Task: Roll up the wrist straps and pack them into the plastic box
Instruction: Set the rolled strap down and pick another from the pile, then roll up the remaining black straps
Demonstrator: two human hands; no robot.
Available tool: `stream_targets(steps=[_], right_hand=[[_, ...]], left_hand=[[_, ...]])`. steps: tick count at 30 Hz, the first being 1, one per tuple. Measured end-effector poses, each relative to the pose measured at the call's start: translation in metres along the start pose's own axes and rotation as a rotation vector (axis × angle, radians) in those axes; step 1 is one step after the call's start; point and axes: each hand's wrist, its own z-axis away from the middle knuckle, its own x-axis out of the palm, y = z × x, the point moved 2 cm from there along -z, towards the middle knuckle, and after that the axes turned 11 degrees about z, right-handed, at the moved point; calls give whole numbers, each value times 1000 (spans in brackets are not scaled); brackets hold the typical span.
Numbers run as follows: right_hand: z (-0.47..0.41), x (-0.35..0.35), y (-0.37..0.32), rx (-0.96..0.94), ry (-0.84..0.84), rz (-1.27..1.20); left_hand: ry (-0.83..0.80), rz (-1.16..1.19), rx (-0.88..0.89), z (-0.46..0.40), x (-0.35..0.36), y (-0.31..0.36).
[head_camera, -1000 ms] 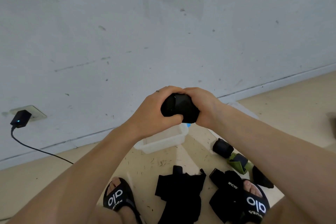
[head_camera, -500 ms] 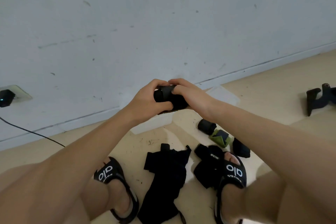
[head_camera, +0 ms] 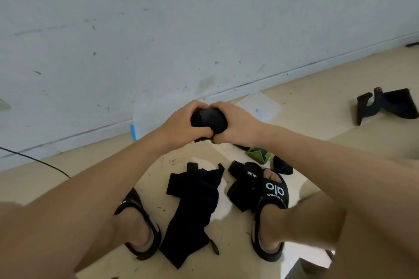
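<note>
My left hand (head_camera: pixel 181 125) and my right hand (head_camera: pixel 238 125) both clasp a rolled black wrist strap (head_camera: pixel 209 119) in mid-air above the floor. The clear plastic box (head_camera: pixel 145 120) sits behind my hands against the wall, mostly hidden by them, faint and hard to make out. A pile of unrolled black straps (head_camera: pixel 195 201) lies on the floor between my feet. More black straps (head_camera: pixel 244 179) lie beside my right foot. A green strap (head_camera: pixel 258 155) and a small black roll (head_camera: pixel 282 165) lie under my right forearm.
The box's clear lid (head_camera: pixel 260 106) lies on the floor by the wall. Another black strap (head_camera: pixel 385 104) lies far right. A black cable (head_camera: pixel 34 158) runs along the floor at left. My feet in black sandals (head_camera: pixel 272 192) flank the pile.
The camera view shifted, so the wall socket has left the frame and the far-right strap has come in. My hands still hold the rolled strap together, slightly turned.
</note>
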Motion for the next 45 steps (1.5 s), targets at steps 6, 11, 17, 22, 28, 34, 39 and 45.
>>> stream_targets(steps=[6, 11, 17, 22, 28, 34, 39, 45], right_hand=[[-18, 8, 39, 5, -72, 203], [-24, 2, 114, 306, -31, 172], [-5, 39, 219, 668, 67, 83], [-2, 81, 272, 846, 120, -38], [-35, 108, 285, 777, 123, -100], [-70, 133, 270, 611, 120, -40], [-74, 161, 257, 490, 37, 159], [-76, 192, 244, 508, -10, 300]], left_hand=[[-36, 75, -103, -22, 31, -25], [-49, 88, -328, -50, 68, -65], [-293, -66, -496, -63, 137, -130], [-360, -36, -593, -77, 190, -170], [-368, -23, -695, -86, 222, -213], [-314, 109, -731, -88, 225, -221], [-191, 254, -833, -92, 188, -217], [-94, 540, -907, -85, 125, -202]])
